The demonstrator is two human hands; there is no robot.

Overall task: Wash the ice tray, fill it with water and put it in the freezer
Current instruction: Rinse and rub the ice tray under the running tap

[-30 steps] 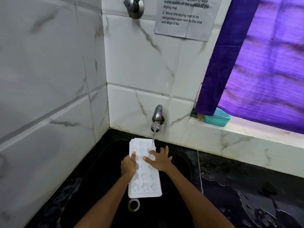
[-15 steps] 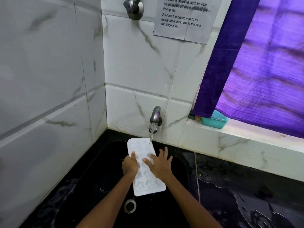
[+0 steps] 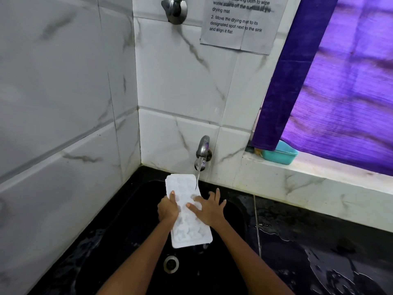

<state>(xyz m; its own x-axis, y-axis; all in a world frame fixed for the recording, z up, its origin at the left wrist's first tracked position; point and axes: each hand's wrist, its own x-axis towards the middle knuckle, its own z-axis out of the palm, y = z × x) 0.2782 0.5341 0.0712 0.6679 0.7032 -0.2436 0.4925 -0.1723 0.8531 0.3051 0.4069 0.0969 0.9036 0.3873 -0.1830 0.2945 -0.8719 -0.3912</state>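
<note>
A white ice tray (image 3: 187, 228) with shaped pockets is held over the black sink (image 3: 231, 211), tilted with its far end under the tap (image 3: 203, 149). A thin stream of water (image 3: 197, 181) runs from the tap onto the tray's far right corner. My left hand (image 3: 168, 209) grips the tray's left edge, thumb on top. My right hand (image 3: 209, 207) lies flat on the tray's right side with fingers spread across the pockets.
The sink drain (image 3: 170, 264) lies below the tray. A wet black counter (image 3: 319, 252) extends right. On the white ledge sits a teal tub (image 3: 280, 153) behind a purple curtain (image 3: 331, 81). A valve knob (image 3: 174, 8) and a paper notice (image 3: 240, 22) are on the tiled wall.
The tray has swung slightly, its near end moving right. My right hand has slid over the tray's pockets with fingers spreading. Water keeps running.
</note>
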